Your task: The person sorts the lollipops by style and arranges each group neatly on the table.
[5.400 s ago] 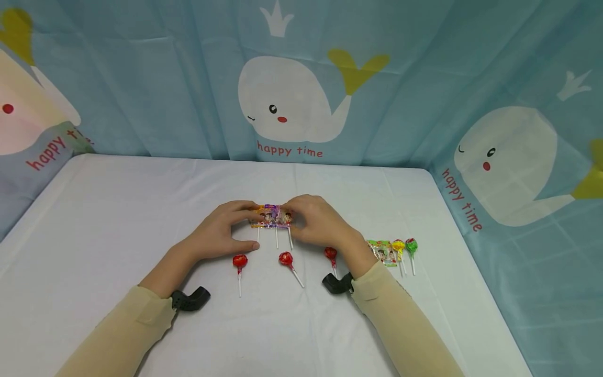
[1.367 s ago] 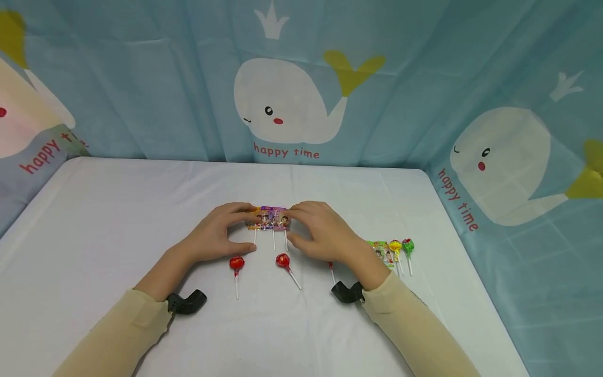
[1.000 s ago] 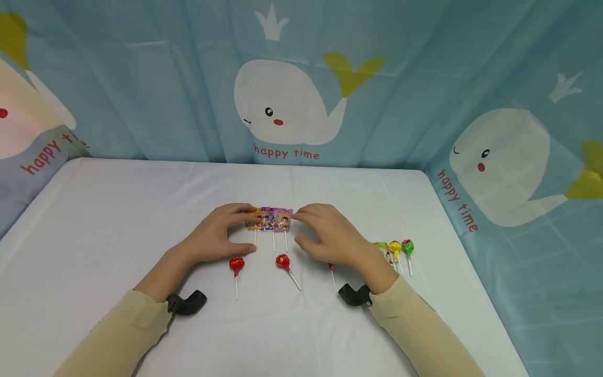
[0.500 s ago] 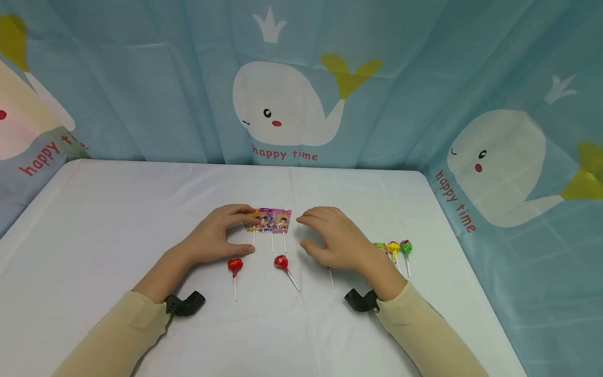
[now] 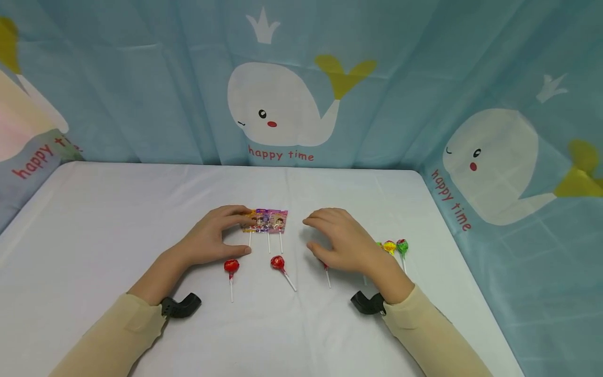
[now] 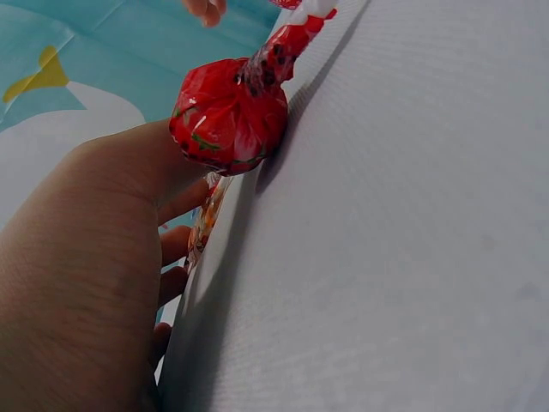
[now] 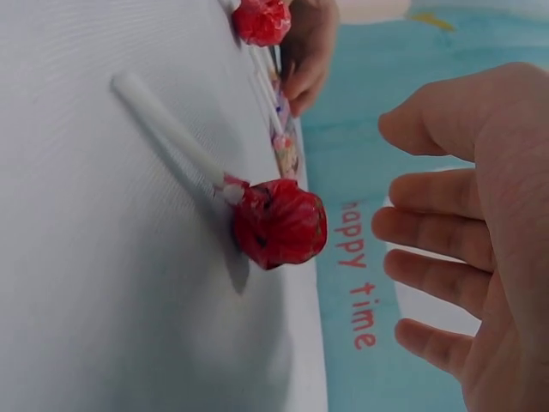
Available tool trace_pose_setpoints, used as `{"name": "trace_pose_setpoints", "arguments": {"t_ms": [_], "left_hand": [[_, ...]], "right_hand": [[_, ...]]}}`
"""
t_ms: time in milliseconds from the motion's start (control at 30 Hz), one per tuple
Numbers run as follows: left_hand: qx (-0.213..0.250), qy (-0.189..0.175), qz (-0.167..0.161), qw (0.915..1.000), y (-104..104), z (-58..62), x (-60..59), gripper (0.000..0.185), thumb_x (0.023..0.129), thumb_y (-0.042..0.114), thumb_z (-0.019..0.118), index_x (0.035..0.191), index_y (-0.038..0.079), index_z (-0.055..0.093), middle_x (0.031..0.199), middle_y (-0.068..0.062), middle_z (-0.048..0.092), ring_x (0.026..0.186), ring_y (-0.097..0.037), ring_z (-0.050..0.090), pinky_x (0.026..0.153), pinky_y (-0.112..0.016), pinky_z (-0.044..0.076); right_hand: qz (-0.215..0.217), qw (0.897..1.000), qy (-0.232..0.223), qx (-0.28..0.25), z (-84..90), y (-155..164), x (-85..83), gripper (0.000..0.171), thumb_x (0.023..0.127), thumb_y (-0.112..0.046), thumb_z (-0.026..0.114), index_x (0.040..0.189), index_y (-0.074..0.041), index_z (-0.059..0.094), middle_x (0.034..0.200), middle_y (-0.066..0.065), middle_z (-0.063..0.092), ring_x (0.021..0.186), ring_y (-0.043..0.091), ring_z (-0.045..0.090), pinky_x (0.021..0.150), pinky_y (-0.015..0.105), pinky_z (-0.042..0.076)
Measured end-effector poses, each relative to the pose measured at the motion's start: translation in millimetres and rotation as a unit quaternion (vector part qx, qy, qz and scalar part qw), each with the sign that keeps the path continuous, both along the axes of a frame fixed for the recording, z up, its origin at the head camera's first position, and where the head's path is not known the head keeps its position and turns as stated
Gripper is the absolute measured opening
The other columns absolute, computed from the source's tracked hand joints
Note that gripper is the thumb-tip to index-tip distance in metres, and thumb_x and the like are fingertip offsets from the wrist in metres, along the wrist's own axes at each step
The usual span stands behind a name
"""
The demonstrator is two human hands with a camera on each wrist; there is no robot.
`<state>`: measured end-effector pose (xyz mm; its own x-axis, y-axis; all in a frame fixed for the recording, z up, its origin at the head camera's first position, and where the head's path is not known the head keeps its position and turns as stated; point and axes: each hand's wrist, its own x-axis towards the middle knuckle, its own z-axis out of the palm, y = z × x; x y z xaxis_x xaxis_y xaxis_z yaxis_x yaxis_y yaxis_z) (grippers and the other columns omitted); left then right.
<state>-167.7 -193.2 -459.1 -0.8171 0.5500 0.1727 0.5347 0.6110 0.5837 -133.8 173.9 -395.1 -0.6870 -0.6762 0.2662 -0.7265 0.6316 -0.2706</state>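
Note:
Three flat-wrapped lollipops lie side by side, sticks toward me: an orange one (image 5: 247, 229), a purple one (image 5: 264, 222) and a pink one (image 5: 279, 222). My left hand (image 5: 212, 238) rests its fingers over the orange wrapper, its thumb apart near that stick. To the right of the pink lollipop, my right hand (image 5: 346, 241) hovers with relaxed fingers and holds nothing. Nearer me is a row of round red lollipops: a left one (image 5: 231, 266), a middle one (image 5: 278, 263) and a right one (image 7: 281, 223), whose head is mostly hidden under the right hand in the head view.
On the right of the white-covered table (image 5: 292, 335) lie a yellow lollipop (image 5: 389, 247) and a green lollipop (image 5: 402, 247). A green flat wrapper (image 5: 379, 244) beside them is mostly hidden by the right wrist. A blue whale-print curtain (image 5: 183, 104) stands behind the table.
My right hand has let go of the pink lollipop and moved off to the right, covering more of the green wrapper. The pink lollipop now lies straighter beside the purple one. My left hand stays put.

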Motion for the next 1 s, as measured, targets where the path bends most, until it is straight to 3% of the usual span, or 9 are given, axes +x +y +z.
{"name": "trace_pose_setpoints", "arguments": {"t_ms": [1000], "left_hand": [[-0.005,0.002,0.004,1.0,0,-1.7,-0.2,0.063,0.084,0.044,0.093,0.141,0.029,0.074,0.16,-0.002,0.055,0.152,-0.034,0.043,0.122,-0.068,0.034]], "right_hand": [[-0.025,1.0,-0.004,0.006,-6.9,38,8.1,0.042,0.1,-0.026,0.073,0.137,-0.006,0.073,0.137,0.004,0.07,0.133,0.026,0.062,0.12,0.05,0.043]]}}
